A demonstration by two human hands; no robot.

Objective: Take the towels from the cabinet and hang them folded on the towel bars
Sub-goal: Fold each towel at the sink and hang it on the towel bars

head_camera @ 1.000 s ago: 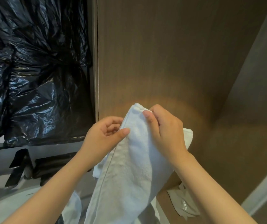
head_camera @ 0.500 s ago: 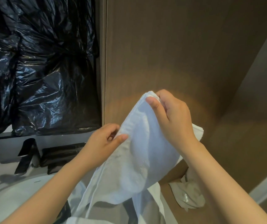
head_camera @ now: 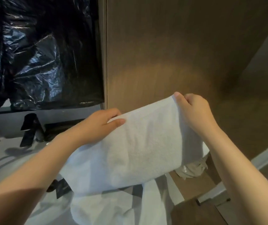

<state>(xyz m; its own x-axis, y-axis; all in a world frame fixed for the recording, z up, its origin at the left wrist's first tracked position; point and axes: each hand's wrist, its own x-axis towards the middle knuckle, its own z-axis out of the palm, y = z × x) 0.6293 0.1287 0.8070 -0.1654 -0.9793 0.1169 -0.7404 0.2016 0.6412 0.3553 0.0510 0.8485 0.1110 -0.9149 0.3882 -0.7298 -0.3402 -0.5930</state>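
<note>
Against brown wood panel point(head_camera: 170, 46), pinching top corners of white fluffy towel point(head_camera: 146, 143), stretched wide, with left hand point(head_camera: 97, 125) and right hand point(head_camera: 195, 111).

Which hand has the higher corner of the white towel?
The right hand: it pinches the white towel at the higher corner; the left hand grips the lower corner, nearer the black plastic.

The left hand point(head_camera: 100, 127) and right hand point(head_camera: 195, 114) have bare forearms point(head_camera: 32, 174).
</note>
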